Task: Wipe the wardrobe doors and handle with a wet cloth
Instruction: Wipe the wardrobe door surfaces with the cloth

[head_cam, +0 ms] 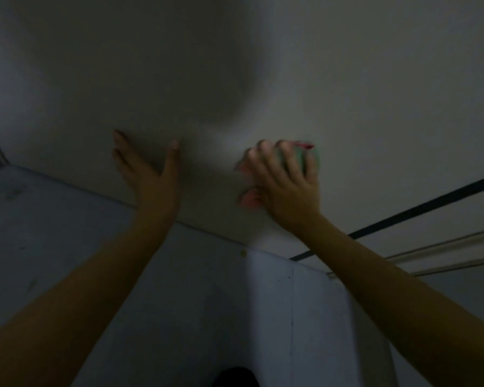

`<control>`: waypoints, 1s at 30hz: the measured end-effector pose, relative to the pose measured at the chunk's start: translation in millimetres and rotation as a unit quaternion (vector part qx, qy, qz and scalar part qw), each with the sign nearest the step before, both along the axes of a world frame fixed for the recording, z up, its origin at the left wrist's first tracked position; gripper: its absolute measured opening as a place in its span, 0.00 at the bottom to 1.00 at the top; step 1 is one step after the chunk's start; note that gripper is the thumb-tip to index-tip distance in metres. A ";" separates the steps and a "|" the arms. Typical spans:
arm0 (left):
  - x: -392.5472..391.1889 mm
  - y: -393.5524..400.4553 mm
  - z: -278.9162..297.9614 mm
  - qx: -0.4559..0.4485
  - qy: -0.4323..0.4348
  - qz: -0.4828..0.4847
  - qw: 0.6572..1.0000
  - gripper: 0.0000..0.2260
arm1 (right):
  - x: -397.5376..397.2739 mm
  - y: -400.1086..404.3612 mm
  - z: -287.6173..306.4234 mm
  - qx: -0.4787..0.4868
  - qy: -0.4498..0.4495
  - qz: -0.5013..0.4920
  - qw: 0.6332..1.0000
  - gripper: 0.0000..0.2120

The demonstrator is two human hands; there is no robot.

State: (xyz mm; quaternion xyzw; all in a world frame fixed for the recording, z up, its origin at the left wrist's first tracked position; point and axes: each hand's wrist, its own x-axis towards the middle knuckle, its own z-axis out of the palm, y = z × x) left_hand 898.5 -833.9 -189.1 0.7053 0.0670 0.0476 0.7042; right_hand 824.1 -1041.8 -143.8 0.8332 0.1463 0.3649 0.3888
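A pale wardrobe door (pixel 263 65) fills the upper part of the dim head view. My right hand (pixel 287 177) presses a bunched pink and green cloth (pixel 249 198) flat against the door; the cloth shows past my fingertips and beside my thumb. The hand and cloth are blurred. My left hand (pixel 148 169) lies open against the same door to the left, fingers straight and thumb spread. No handle is in view.
The door's lower edge (pixel 207 233) runs diagonally from the left to the lower right. Below it is a bluish panel (pixel 123 261). A dark strip (pixel 403 213) and a pale rail (pixel 444 252) cross the right side. A dark object (pixel 236 377) sits at the bottom edge.
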 end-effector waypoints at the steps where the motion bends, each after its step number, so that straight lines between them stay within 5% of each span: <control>1: -2.5 -2.2 1.0 -0.005 0.001 -0.006 1.000 0.38 | 3.6 3.3 -12.3 -0.026 0.042 0.005 0.999 0.29; 5: -12.6 -15.6 -2.0 -0.006 0.034 -0.025 0.999 0.41 | 3.1 -0.5 -72.1 -0.155 0.268 0.044 0.950 0.25; 8: -16.5 -26.0 0.8 -0.010 0.041 -0.021 0.999 0.43 | -14.5 -28.1 -100.7 -0.251 0.351 0.027 0.902 0.39; 10: -20.3 -29.2 1.2 -0.017 0.046 -0.019 0.999 0.43 | -30.1 -45.5 -118.2 -0.248 0.323 -0.043 0.912 0.39; 12: -24.4 -31.4 2.9 -0.020 0.057 -0.026 0.998 0.43 | -46.4 -54.2 -114.2 -0.142 0.261 -0.125 0.947 0.29; 17: -30.3 -40.1 10.2 -0.016 0.065 -0.033 0.997 0.45 | -69.5 -81.7 -54.3 -0.101 0.294 -0.060 0.949 0.24; 21: -29.8 -42.9 16.0 -0.024 0.082 -0.028 0.996 0.45 | -66.0 -79.8 17.6 -0.040 0.061 -0.016 0.997 0.30; 25: -26.2 -39.9 26.9 -0.035 0.094 -0.029 0.995 0.43 | -25.1 -34.5 60.6 0.071 -0.077 -0.013 0.994 0.32; 30: -20.2 -29.1 35.8 -0.056 0.075 -0.012 0.996 0.42 | 9.5 7.0 9.7 -0.047 0.049 0.031 0.997 0.34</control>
